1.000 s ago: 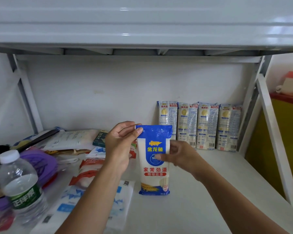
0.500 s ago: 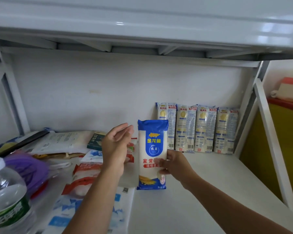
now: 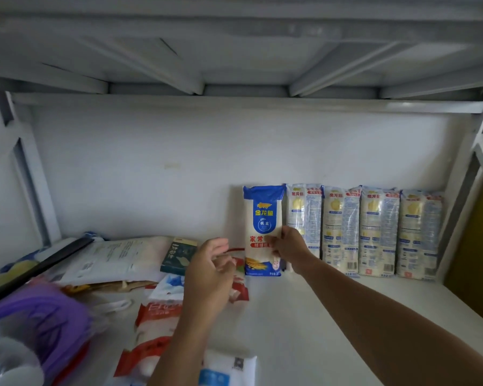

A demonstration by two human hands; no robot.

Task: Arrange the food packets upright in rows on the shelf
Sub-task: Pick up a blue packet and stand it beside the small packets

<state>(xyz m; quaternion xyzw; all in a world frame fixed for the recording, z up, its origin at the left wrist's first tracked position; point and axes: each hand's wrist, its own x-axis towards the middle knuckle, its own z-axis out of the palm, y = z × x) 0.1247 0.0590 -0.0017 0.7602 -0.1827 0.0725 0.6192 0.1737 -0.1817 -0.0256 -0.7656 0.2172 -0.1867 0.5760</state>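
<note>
A tall blue-and-white noodle packet [image 3: 263, 215] stands upright against the back wall, at the left end of a row of several pale yellow-and-blue packets [image 3: 378, 232]. My right hand [image 3: 289, 247] grips its lower right side. My left hand [image 3: 211, 270] hovers free just left of it, fingers loosely spread, holding nothing. The white shelf [image 3: 332, 316] carries them all. Red-and-white packets [image 3: 156, 316] and a white-and-blue one [image 3: 226, 371] lie flat under my left forearm.
At the left lie a purple bag [image 3: 45, 319], a water bottle [image 3: 9, 363], a flat white pouch [image 3: 117, 260], a small dark green box [image 3: 179, 256] and a black bar [image 3: 39, 270]. An upper shelf hangs overhead; a white frame post [image 3: 457, 207] bounds the right.
My right hand has carried the blue packet back to the wall beside the standing row. My left hand has let go of its top and dropped away to the left.
</note>
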